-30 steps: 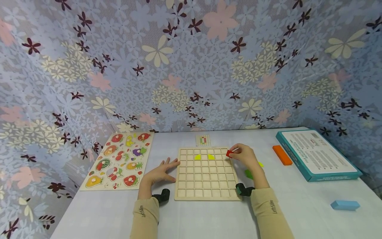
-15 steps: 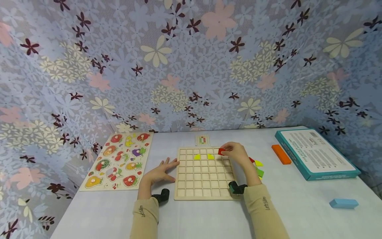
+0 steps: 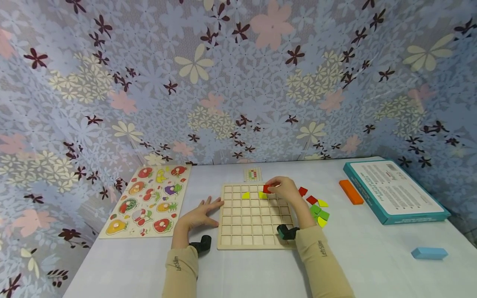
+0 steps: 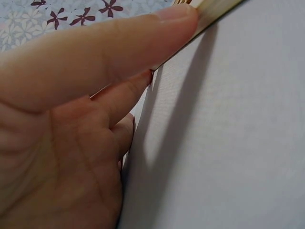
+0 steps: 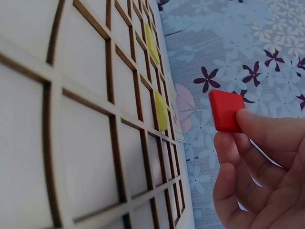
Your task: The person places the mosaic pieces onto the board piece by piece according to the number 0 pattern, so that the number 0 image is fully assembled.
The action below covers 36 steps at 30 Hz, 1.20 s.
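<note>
A red square tile [image 5: 226,110] is pinched between the thumb and fingers of my right hand [image 3: 285,190], above the far part of the wooden grid board [image 3: 258,247]. Two yellow tiles with a curved edge sit in cells of the board's second row: a left one [image 3: 246,195] and a right one [image 3: 262,195], just below the held tile in the head view. My left hand [image 3: 199,215] has its fingers spread, with the fingertips and thumb at the board's left edge. In the left wrist view the thumb [image 4: 143,40] lies against that edge.
Right of the board lie loose red tiles [image 3: 311,200], green tiles [image 3: 324,215] and yellow tiles [image 3: 322,222]. A pattern card [image 3: 253,174] lies behind it. A fruit puzzle board [image 3: 149,203] is at left; an orange block [image 3: 351,192], teal box [image 3: 395,192] and blue block [image 3: 429,253] are at right.
My right hand has moved left with the red tile, from the board's right edge to over its far part, uncovering the loose tiles. My left hand has stayed at the board's edge.
</note>
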{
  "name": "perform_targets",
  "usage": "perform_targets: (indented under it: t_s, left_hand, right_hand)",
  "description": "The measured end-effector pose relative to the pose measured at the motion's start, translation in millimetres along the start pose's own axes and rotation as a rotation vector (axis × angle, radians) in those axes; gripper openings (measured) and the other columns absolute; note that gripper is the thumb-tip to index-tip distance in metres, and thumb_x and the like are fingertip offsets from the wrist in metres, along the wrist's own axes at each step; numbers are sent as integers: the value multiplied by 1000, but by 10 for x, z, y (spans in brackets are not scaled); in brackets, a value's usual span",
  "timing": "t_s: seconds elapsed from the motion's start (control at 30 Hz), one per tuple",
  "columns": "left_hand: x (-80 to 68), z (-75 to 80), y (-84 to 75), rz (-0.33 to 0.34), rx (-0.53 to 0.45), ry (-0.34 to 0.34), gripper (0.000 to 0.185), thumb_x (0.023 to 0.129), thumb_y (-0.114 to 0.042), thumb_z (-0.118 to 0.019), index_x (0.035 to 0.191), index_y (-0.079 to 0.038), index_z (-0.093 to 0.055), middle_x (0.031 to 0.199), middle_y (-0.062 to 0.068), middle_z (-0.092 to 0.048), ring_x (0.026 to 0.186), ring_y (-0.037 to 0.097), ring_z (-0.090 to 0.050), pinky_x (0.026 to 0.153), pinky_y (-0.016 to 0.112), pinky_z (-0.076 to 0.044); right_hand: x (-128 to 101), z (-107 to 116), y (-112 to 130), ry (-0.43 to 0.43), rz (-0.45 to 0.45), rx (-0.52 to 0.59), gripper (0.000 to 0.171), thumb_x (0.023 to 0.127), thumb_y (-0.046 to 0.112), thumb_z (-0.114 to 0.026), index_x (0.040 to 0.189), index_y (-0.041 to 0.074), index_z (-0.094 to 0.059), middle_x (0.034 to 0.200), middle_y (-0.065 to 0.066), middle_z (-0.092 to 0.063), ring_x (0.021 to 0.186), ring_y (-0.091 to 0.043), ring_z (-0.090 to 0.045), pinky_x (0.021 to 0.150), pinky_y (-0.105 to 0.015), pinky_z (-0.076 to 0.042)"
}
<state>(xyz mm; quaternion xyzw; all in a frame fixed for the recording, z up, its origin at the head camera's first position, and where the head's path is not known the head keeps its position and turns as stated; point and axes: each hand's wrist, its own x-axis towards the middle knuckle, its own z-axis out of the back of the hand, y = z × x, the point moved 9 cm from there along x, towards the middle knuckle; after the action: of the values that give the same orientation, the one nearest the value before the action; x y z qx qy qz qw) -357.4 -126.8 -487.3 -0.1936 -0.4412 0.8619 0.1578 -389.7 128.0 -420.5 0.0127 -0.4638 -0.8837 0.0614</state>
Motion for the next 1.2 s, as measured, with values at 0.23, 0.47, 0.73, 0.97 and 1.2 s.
perform_targets:
  t_s: [0.23,0.47,0.73,0.97,1.2]
  left_hand:
    - [-2,0,-15,-17,15,7,79,70,-9,-76,141,-14,-41,153,5,-19,139,37,13,109,60,7]
    - [-3,3,-13,-16,15,7,79,70,-10,-76,141,-14,-41,153,5,-18,139,37,13,109,60,8]
    - [-10,-10,-20,-12,5,9,79,70,-10,-76,141,-14,-41,153,5,-18,139,36,13,109,59,8]
    - [-11,-16,-23,-25,7,9,79,70,-9,-76,141,-13,-41,153,6,-18,139,37,13,108,60,8]
    - [-8,-16,-28,-23,6,11,79,70,-9,-76,141,-14,-41,153,5,-18,139,36,13,109,59,8]
  right_hand:
    - [68,-116,9,41,25,-7,18,86,4,-59,102,-3,-66,97,-17,-63,88,-30,-60,76,-39,-52]
    - [143,-208,40,48,17,-65,15,86,9,-61,96,2,-70,93,-12,-67,81,-22,-61,70,-34,-52]
    - [203,-340,58,65,29,-63,9,85,6,-62,92,2,-67,86,-9,-64,76,-20,-57,69,-31,-50]
    - [226,-386,59,73,24,-97,6,85,5,-62,89,4,-67,86,-7,-64,79,-20,-57,70,-32,-48]
    - [236,-406,58,86,36,-122,5,84,3,-62,88,3,-66,83,-6,-64,77,-20,-57,70,-33,-49]
